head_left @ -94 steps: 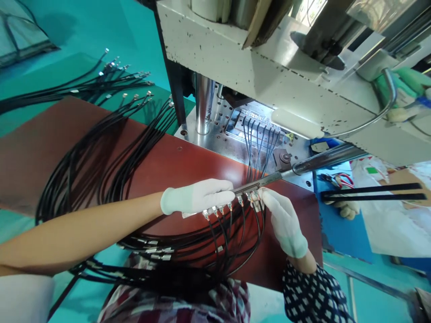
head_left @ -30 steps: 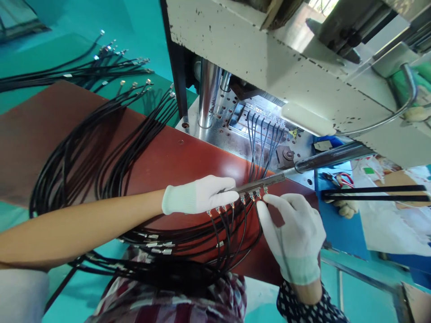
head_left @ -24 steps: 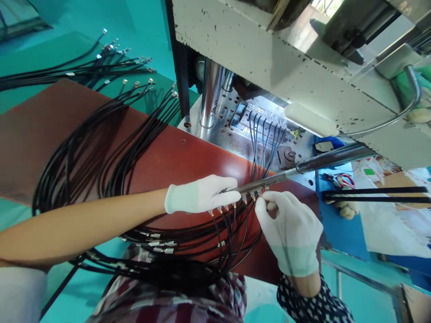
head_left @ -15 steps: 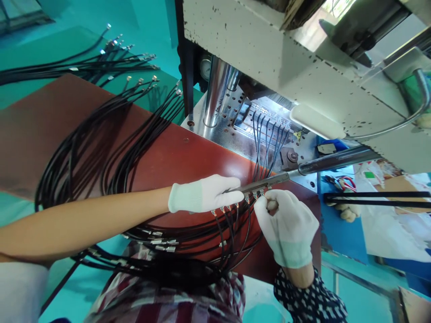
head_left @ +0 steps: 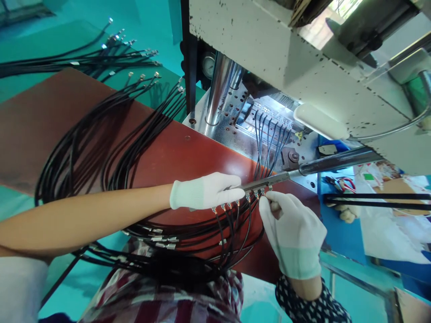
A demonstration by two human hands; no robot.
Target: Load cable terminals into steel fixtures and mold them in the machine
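My left hand, in a white glove, is closed round the left end of a metal bar. Several black cables with metal terminals hang from the bar's lower edge. My right hand, gloved too, is pinched at a terminal near the bar's right part; what lies between its fingertips is too small to make out. Beyond the bar, several thin black cables run up to a metal fixture in the press.
The press's white body overhangs the fixture, beside a steel column. Cable bundles lie on the red-brown board at the left. More cables cross my lap. Pliers rest on a blue surface at the right.
My right hand has moved slightly right and down, its fingertips still by the bar. My left hand keeps its hold on the bar. The view has shifted a little.
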